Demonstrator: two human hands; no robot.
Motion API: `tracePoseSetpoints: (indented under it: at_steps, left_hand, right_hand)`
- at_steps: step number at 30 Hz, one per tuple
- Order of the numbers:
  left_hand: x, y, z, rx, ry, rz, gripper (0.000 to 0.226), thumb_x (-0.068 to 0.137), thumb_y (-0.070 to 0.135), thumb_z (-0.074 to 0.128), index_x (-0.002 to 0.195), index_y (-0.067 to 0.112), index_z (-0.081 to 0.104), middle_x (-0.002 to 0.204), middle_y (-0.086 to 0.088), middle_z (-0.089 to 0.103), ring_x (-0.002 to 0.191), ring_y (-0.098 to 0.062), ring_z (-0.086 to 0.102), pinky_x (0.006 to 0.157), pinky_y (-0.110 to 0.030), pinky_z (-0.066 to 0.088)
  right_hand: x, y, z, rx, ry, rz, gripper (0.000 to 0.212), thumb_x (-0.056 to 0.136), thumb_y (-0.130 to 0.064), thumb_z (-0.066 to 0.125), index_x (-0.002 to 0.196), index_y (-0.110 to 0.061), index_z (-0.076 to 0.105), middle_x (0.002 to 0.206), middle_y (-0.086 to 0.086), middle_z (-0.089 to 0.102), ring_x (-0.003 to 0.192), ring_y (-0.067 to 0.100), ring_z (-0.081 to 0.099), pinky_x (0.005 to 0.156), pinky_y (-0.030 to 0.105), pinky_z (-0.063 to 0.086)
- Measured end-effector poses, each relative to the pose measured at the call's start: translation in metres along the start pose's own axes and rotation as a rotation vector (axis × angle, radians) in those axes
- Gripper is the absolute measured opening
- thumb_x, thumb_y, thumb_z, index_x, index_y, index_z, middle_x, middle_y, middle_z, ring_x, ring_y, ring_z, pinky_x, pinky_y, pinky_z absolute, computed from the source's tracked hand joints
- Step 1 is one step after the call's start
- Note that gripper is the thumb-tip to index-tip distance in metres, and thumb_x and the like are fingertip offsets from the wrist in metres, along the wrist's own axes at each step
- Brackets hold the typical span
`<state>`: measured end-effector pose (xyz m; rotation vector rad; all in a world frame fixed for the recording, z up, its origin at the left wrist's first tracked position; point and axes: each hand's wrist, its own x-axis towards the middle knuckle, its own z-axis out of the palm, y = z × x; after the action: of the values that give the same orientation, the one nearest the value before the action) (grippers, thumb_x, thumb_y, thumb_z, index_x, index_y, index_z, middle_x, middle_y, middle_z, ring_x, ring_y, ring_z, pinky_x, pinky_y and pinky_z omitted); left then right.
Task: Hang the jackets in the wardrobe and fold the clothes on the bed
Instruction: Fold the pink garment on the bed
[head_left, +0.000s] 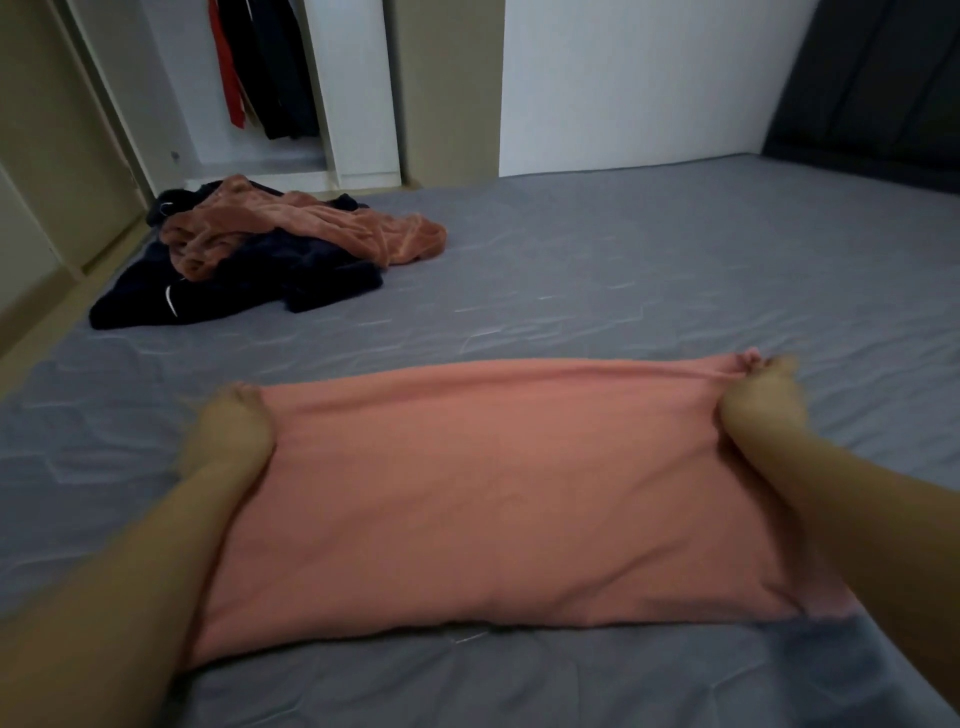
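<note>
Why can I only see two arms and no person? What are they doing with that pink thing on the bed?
The camera sits on the person's head and looks down, so you see only their arms. The left hand and the right hand each grip a far corner of a pink garment spread flat on the grey bed, probably to fold it. Farther back on the left lies a pile with a dark navy garment and a rust-brown one, not yet folded. Behind them, an open wardrobe has red and dark jackets hanging inside.
</note>
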<state>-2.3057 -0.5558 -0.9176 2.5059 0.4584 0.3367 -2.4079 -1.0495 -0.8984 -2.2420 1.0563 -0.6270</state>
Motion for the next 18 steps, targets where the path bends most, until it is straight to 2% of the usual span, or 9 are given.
tracePoseSetpoints:
  at_steps: [2,4,6,9,11,12,14,15,18]
  left_hand:
    - [-0.006,-0.004,0.009,0.064,-0.029,-0.019,0.053,0.106,0.033,0.024,0.121,-0.006,0.057,0.128,-0.033,0.056,0.117,-0.049,0.054,0.102,-0.052,0.041]
    - [-0.012,0.004,0.008,0.069,-0.002,-0.043,0.052,0.105,0.035,0.026,0.123,-0.004,0.055,0.128,-0.033,0.055,0.118,-0.049,0.053,0.101,-0.052,0.040]
    - [-0.022,0.017,-0.003,0.126,0.086,0.028,0.045,0.103,0.031,0.035,0.125,-0.005,0.051,0.128,-0.035,0.053,0.118,-0.051,0.050,0.100,-0.055,0.038]
    - [-0.064,0.040,-0.013,0.337,0.260,0.499,0.046,0.092,0.019,0.043,0.130,-0.006,0.047,0.131,-0.037,0.047,0.117,-0.051,0.046,0.100,-0.061,0.033]
    - [-0.109,0.062,-0.008,0.364,0.040,0.788,0.059,0.093,0.038,0.029,0.141,0.007,0.045,0.148,-0.026,0.039,0.130,-0.045,0.040,0.108,-0.064,0.025]
    - [-0.125,0.070,-0.001,0.339,-0.131,0.834,0.068,0.092,0.053,0.016,0.147,0.020,0.038,0.156,-0.016,0.031,0.140,-0.038,0.032,0.113,-0.064,0.014]
    - [-0.136,0.073,0.011,0.371,-0.433,0.776,0.078,0.086,0.072,-0.001,0.154,0.038,0.017,0.164,0.001,0.012,0.150,-0.024,0.012,0.115,-0.061,-0.004]
    - [-0.128,0.064,0.011,0.429,-0.465,0.734,0.078,0.086,0.074,-0.001,0.155,0.039,0.010,0.165,0.003,0.006,0.151,-0.021,0.006,0.116,-0.059,-0.006]
    - [-0.083,0.024,-0.007,0.551,-0.423,0.478,0.073,0.094,0.069,0.006,0.157,0.033,0.004,0.166,0.002,-0.001,0.152,-0.020,-0.001,0.120,-0.055,0.000]
  right_hand:
    - [-0.003,0.007,0.013,-0.159,-0.076,0.001,0.030,0.098,-0.012,0.041,0.116,0.008,0.055,0.121,0.034,0.057,0.113,0.046,0.057,0.095,0.047,0.044]
    - [-0.010,0.005,0.021,-0.235,-0.061,-0.068,0.047,0.104,-0.029,0.034,0.115,0.010,0.058,0.121,0.035,0.057,0.113,0.047,0.057,0.096,0.049,0.044]
    - [-0.014,-0.004,0.019,-0.245,0.015,-0.124,0.050,0.103,-0.032,0.037,0.115,0.014,0.055,0.121,0.037,0.054,0.113,0.049,0.054,0.096,0.052,0.042]
    - [-0.035,-0.018,0.012,-0.313,0.226,-0.384,0.044,0.093,-0.023,0.050,0.127,0.005,0.048,0.131,0.032,0.046,0.119,0.047,0.046,0.102,0.057,0.033]
    - [-0.072,-0.030,0.019,-0.377,0.126,-0.630,0.055,0.091,-0.035,0.046,0.138,-0.005,0.043,0.144,0.025,0.039,0.132,0.043,0.038,0.110,0.061,0.021]
    - [-0.091,-0.034,0.026,-0.407,0.000,-0.732,0.060,0.092,-0.045,0.036,0.143,-0.013,0.039,0.151,0.020,0.034,0.138,0.038,0.032,0.113,0.059,0.015]
    - [-0.113,-0.032,0.035,-0.481,-0.302,-0.771,0.069,0.091,-0.061,0.008,0.151,-0.032,0.024,0.161,0.006,0.020,0.147,0.026,0.018,0.117,0.053,0.004]
    - [-0.110,-0.027,0.033,-0.515,-0.394,-0.711,0.071,0.089,-0.064,0.002,0.152,-0.036,0.018,0.163,0.002,0.014,0.149,0.023,0.012,0.119,0.051,0.002]
    - [-0.074,-0.011,0.013,-0.607,-0.419,-0.370,0.070,0.095,-0.062,0.014,0.156,-0.028,0.011,0.164,0.004,0.004,0.150,0.026,0.003,0.119,0.052,0.002]
